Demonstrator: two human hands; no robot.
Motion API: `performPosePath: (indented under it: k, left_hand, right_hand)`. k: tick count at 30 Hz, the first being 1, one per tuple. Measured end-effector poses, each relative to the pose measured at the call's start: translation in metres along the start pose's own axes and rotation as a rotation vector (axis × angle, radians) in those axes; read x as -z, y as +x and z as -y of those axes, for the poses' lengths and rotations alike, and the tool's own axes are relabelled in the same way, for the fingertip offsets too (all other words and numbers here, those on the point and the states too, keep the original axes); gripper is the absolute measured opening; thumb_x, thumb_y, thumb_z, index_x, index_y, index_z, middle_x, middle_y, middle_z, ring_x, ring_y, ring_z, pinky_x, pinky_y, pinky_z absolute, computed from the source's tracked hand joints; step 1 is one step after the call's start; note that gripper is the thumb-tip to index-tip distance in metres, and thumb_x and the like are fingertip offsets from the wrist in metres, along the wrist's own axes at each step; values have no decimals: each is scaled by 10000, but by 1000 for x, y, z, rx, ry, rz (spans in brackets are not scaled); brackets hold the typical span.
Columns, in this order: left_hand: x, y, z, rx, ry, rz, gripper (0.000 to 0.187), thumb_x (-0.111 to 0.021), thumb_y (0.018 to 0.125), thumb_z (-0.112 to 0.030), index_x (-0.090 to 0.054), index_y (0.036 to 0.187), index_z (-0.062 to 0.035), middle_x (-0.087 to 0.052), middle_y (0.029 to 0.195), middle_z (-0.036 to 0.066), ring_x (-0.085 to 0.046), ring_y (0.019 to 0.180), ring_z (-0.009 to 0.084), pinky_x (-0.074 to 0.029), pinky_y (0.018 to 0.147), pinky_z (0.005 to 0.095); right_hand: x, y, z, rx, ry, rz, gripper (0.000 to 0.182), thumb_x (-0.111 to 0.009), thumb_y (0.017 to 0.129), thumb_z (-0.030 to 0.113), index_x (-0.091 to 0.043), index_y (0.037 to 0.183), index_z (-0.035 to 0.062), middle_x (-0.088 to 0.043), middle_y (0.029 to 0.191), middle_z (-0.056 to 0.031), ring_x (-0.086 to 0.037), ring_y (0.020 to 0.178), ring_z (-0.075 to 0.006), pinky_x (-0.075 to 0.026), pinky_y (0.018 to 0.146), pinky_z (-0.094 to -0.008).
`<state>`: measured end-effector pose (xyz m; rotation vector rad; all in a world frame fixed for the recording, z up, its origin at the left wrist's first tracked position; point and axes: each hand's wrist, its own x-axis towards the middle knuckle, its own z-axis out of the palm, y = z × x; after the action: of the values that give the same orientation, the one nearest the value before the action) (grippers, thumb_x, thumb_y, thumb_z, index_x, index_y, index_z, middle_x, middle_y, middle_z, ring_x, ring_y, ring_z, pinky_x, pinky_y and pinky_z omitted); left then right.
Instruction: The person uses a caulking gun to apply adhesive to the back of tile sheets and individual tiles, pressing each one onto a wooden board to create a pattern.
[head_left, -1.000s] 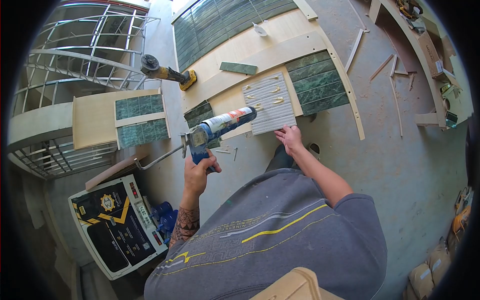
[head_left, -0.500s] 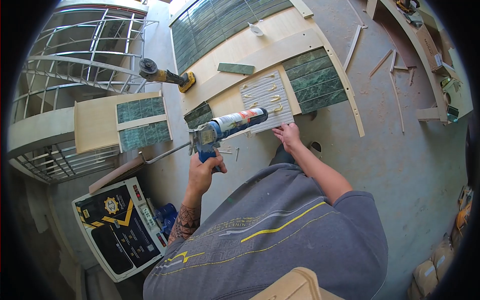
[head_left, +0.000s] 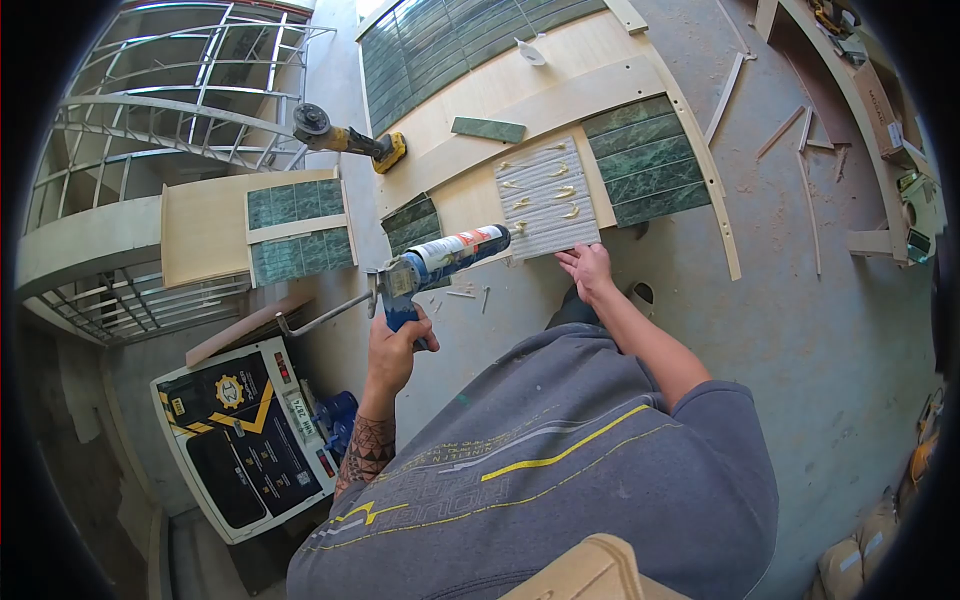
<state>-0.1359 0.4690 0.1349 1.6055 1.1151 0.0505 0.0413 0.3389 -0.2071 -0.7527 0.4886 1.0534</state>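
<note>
My left hand [head_left: 397,352] is closed round the handle of a blue caulking gun [head_left: 400,290], which carries a white, orange and dark cartridge [head_left: 455,250]. The cartridge's front end points right, over the near left corner of a light grey ribbed panel [head_left: 560,232]. Several cream adhesive blobs [head_left: 565,191] dot the panel's upper face. My right hand [head_left: 590,270] grips the panel's near edge, fingers along the rim; its thumb is hard to make out. Green marbled strips lie left [head_left: 412,224] and right [head_left: 648,165] of the panel, on the plywood board [head_left: 460,205].
A yellow-black power tool [head_left: 350,145] and a loose green strip [head_left: 487,129] lie on the board. Metal framing [head_left: 190,125] stands at left. Below it is a white vehicle-like panel [head_left: 270,525]. Wood offcuts [head_left: 725,98] litter the floor at right.
The caulking gun has shifted left and slightly back relative to the panel, revealing adhesive blobs near its left side. My right hand stays at the near edge. The whole view has shifted slightly.
</note>
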Motion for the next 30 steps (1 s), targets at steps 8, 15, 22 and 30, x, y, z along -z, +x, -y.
performPosePath:
  k: [8, 15, 22, 30]
  left_hand:
    - [-33, -2, -11, 76, -140, 141, 112, -620, 878, -75, -607, 936, 19, -644, 797, 116, -683, 693, 237, -575, 674, 353]
    - [-37, 1, -6, 52, -25, 198, 119, -626, 880, -75, -614, 957, 15, -650, 797, 103, -688, 711, 218, -573, 684, 340]
    - [-14, -9, -12, 46, 19, 106, 116, -634, 864, -72, -610, 942, 11, -649, 796, 106, -687, 690, 221, -569, 670, 328]
    - [1, -12, -9, 61, 108, 33, 69, -633, 875, -59, -624, 887, 9, -650, 756, 75, -669, 646, 177, -530, 613, 301]
  right_hand:
    - [15, -7, 1, 51, -1, 139, 494, -377, 896, -77, -415, 1389, -61, -589, 1396, -259, -615, 1289, -403, -431, 1147, -549]
    - [16, -8, 0, 37, 90, 154, 495, -401, 875, -120, -432, 1366, -65, -603, 1369, -249, -605, 1293, -386, -416, 1165, -531]
    - [13, -11, -2, 40, 97, 131, 455, -396, 891, -121, -442, 1339, -63, -604, 1373, -254, -602, 1301, -387, -404, 1175, -535]
    - [12, -12, -1, 20, 124, 105, 487, -367, 850, -147, -443, 1324, -60, -599, 1391, -259, -581, 1342, -404, -380, 1191, -538]
